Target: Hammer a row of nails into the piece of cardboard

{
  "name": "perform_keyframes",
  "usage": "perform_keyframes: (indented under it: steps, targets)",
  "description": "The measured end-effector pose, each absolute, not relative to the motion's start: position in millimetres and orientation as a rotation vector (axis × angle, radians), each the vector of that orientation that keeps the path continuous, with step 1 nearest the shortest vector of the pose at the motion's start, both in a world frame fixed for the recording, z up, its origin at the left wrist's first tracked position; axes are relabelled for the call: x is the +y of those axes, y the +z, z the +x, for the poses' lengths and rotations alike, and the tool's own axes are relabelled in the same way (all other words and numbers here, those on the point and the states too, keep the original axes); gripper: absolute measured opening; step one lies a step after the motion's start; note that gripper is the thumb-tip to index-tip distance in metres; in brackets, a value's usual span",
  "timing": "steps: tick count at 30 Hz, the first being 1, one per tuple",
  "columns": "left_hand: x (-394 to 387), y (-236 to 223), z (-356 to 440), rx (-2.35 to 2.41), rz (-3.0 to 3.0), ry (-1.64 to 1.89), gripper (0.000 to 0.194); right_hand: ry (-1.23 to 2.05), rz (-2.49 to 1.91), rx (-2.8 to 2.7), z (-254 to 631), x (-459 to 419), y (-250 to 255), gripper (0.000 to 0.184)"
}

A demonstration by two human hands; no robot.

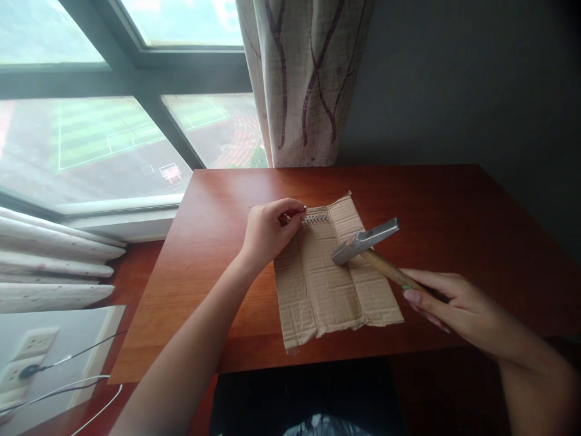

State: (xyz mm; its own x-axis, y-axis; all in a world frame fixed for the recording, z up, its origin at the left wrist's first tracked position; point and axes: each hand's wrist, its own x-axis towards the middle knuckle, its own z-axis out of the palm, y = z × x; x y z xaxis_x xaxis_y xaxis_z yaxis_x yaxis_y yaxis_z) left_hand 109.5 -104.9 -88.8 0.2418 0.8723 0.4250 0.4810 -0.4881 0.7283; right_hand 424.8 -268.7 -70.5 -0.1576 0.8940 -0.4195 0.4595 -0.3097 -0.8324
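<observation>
A creased piece of cardboard (327,284) lies on the wooden table. Small metal nails (316,218) stand in a close row near its far edge. At the left end of that row, my left hand (273,230) is pinched, with the shiny head of a nail (305,208) showing at its fingertips. My right hand (454,306) grips the wooden handle of a hammer (363,242). The metal hammer head is over the right half of the cardboard, to the right of and nearer than the nails.
The reddish wooden table (218,212) reaches a window (113,127) on the left and a patterned curtain (308,79) at the back. A dark wall (454,85) rises on the right. Power sockets (34,357) with a plug and cables are at lower left.
</observation>
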Motion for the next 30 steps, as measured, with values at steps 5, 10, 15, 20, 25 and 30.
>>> perform_keyframes:
  steps: [5, 10, 15, 20, 25, 30]
  targets:
    - [-105, -90, 111, 1.226, 2.060, 1.177, 0.007, 1.470, -1.716, -1.546, 426, -269, -73, 0.063]
    - [-105, -91, 110, 1.209, 2.036, 1.184, 0.007, 1.462, -1.712, -1.572, 427, -269, -71, 0.061]
    - [-106, -93, 111, 1.234, 2.051, 1.179, 0.008, 1.409, -1.714, -1.606, 424, -265, -62, 0.059]
    - [-106, -95, 112, 1.247, 2.037, 1.196, 0.009, 1.191, -1.722, -1.706, 411, -244, -40, 0.053]
    - [-108, -97, 114, 1.254, 1.999, 1.217, 0.009, 0.872, -1.711, -1.931, 389, -212, -9, 0.048]
    - [-110, -97, 115, 1.265, 1.985, 1.217, 0.009, 0.685, -1.651, -2.148, 372, -188, 14, 0.044]
